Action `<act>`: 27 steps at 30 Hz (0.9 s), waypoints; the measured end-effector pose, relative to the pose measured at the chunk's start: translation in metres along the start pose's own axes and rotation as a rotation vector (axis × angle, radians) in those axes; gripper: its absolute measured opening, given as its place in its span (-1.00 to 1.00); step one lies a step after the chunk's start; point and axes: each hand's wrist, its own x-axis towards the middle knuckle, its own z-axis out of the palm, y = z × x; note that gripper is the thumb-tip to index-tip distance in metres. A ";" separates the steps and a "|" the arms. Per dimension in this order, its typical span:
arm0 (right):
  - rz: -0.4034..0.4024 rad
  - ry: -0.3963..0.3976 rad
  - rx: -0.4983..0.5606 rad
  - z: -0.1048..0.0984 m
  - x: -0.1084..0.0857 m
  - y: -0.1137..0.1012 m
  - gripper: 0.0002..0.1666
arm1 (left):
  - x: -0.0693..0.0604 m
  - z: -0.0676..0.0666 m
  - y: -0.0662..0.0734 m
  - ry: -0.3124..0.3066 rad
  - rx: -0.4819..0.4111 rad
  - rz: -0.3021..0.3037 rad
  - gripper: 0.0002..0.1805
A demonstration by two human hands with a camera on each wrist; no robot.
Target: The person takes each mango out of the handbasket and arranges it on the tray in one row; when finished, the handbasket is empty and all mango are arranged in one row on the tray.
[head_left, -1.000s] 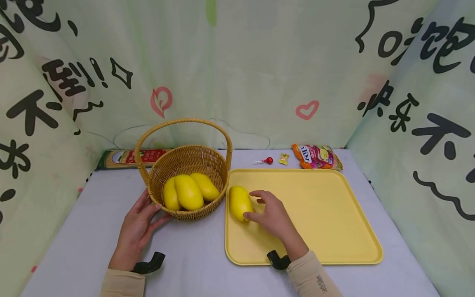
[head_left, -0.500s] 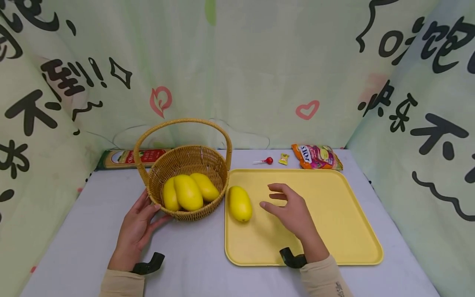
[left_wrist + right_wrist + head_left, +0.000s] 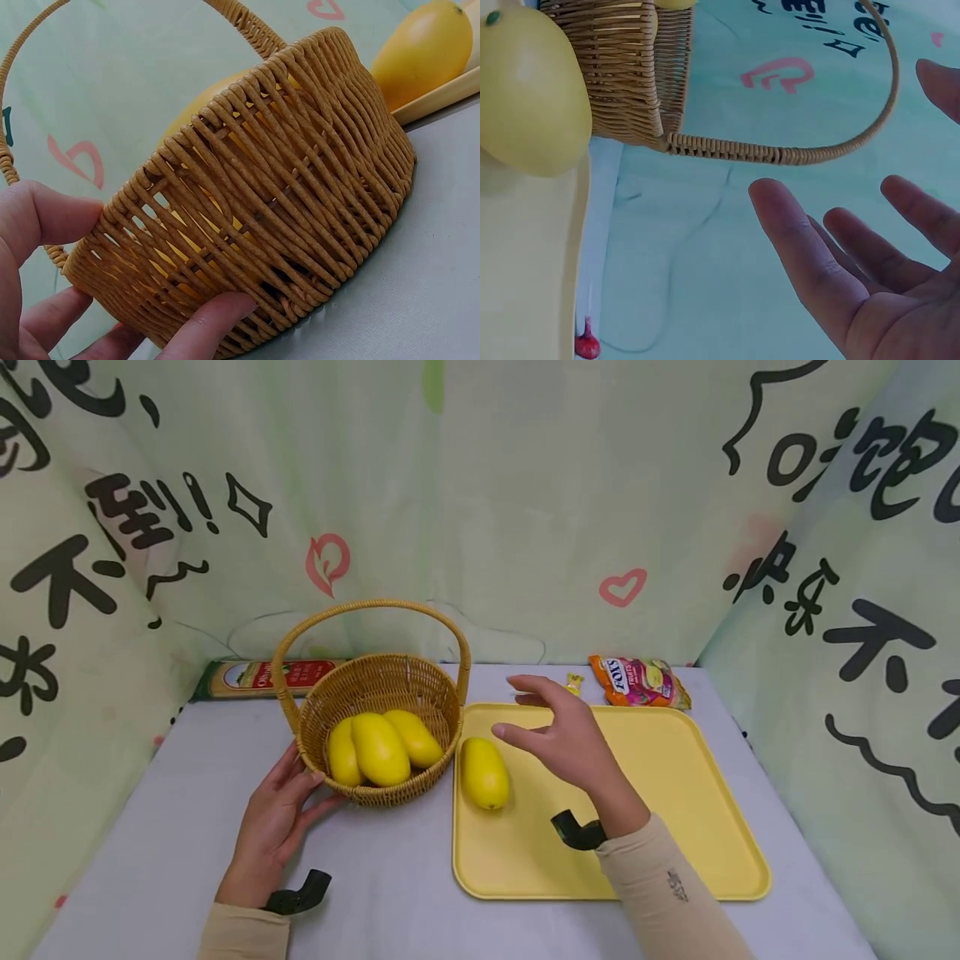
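My left hand [image 3: 273, 827] holds the wicker basket [image 3: 382, 727] at its near left side; in the left wrist view its fingers [image 3: 214, 322] spread over the woven wall [image 3: 255, 187] and rim. Several yellow mangoes [image 3: 381, 750] lie together inside the basket. Another mango [image 3: 485, 773] lies at the left end of the yellow tray [image 3: 615, 860], beside the basket. Over the tray's back part hovers my right hand [image 3: 573, 747], thumb and fingers apart, holding nothing. The right wrist view shows this hand [image 3: 870, 285] away from the basket handle [image 3: 780, 155] and the mango [image 3: 532, 90].
Behind the tray are an orange and purple candy bag [image 3: 637, 682] and a small yellow candy [image 3: 574, 683], partly hidden by my right hand. A red lollipop [image 3: 587, 345] shows in the right wrist view. A green and red package [image 3: 240, 680] lies behind the basket's left side.
My right hand let go of the mango on the tray and drew back to the right, then rose toward the tray's back edge. My left hand and the basket stayed in place.
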 end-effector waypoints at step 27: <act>-0.140 -0.488 -0.405 0.115 0.082 -0.065 -0.14 | 0.000 -0.002 -0.001 -0.014 0.021 0.018 -0.18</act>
